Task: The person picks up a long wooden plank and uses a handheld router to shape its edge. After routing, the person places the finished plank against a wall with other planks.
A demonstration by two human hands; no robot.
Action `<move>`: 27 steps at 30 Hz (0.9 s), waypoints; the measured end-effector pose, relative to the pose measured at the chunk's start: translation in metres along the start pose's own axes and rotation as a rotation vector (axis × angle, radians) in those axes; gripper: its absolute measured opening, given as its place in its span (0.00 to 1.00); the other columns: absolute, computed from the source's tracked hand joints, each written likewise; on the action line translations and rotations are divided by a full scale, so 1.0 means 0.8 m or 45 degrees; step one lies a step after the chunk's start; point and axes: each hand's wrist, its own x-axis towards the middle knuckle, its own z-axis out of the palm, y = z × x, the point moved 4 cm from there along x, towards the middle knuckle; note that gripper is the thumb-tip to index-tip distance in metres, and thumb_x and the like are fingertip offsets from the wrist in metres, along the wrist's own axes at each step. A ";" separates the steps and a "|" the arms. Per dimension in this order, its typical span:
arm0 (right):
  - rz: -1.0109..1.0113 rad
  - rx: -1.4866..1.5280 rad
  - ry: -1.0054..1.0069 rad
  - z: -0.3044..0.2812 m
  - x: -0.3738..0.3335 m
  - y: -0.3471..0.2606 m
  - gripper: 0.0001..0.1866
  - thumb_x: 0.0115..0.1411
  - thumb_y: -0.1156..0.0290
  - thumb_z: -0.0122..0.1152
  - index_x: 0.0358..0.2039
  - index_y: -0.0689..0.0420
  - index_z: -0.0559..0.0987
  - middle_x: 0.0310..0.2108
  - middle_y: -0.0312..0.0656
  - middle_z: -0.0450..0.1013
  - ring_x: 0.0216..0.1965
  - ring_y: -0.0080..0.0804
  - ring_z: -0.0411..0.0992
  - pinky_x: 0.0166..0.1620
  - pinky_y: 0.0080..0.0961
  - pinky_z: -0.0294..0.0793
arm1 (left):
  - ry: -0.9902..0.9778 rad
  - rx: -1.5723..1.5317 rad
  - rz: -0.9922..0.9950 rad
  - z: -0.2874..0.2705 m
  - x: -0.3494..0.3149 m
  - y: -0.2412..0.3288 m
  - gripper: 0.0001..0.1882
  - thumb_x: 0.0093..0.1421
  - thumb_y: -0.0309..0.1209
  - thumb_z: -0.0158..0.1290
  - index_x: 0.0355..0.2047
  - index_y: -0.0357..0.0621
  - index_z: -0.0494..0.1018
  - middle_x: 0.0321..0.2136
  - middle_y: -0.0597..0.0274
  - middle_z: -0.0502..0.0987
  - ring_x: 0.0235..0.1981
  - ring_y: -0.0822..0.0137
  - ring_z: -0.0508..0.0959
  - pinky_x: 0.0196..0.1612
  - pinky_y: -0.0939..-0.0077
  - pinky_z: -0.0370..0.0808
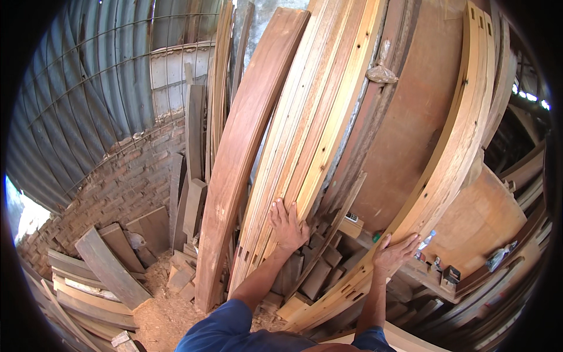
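Several long pale planks (319, 94) lean upright in front of me, close together. My left hand (287, 226) lies on their lower part with its fingers spread, pressing flat and grasping nothing. To the right, a long yellowish wooden beam (463, 146) stands tilted, with slots cut near its top and bottom ends. My right hand (396, 255) holds this beam low down, thumb and fingers apart across it; its underside is hidden. Left of the pale planks leans a wide reddish-brown board (252, 123).
A large brown panel (404, 129) stands behind the beam. Wood offcuts (319, 276) lie between the planks and the beam. Sawdust (167, 317) covers the floor at lower left, near stacked boards (88, 293). A shelf (425, 276) with small items is at right.
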 end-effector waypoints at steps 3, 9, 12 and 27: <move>-0.008 0.005 0.011 -0.005 0.002 -0.002 0.43 0.65 0.54 0.54 0.70 0.69 0.51 0.69 0.64 0.49 0.70 0.62 0.48 0.70 0.54 0.48 | 0.015 0.006 0.010 0.000 0.001 0.002 0.40 0.52 0.39 0.55 0.64 0.35 0.61 0.67 0.24 0.49 0.68 0.29 0.49 0.65 0.32 0.46; 0.024 0.006 -0.048 -0.007 0.003 -0.005 0.43 0.65 0.55 0.56 0.70 0.69 0.51 0.69 0.64 0.49 0.70 0.63 0.48 0.70 0.54 0.49 | 0.041 0.025 0.038 -0.002 0.002 0.002 0.41 0.52 0.37 0.55 0.65 0.33 0.59 0.67 0.23 0.48 0.68 0.28 0.49 0.64 0.31 0.46; 0.037 0.007 -0.049 -0.006 0.004 -0.003 0.44 0.64 0.54 0.57 0.70 0.69 0.51 0.69 0.63 0.49 0.70 0.62 0.47 0.70 0.55 0.48 | -0.050 0.019 -0.050 -0.004 0.002 0.018 0.42 0.53 0.36 0.56 0.65 0.30 0.56 0.67 0.22 0.46 0.67 0.26 0.48 0.64 0.29 0.45; -0.012 0.028 0.057 0.006 -0.001 0.006 0.45 0.63 0.52 0.56 0.71 0.67 0.51 0.70 0.61 0.50 0.69 0.64 0.48 0.68 0.56 0.50 | -0.319 -0.247 -0.137 -0.044 0.041 0.044 0.35 0.54 0.35 0.63 0.56 0.29 0.60 0.49 0.33 0.67 0.51 0.37 0.69 0.54 0.47 0.68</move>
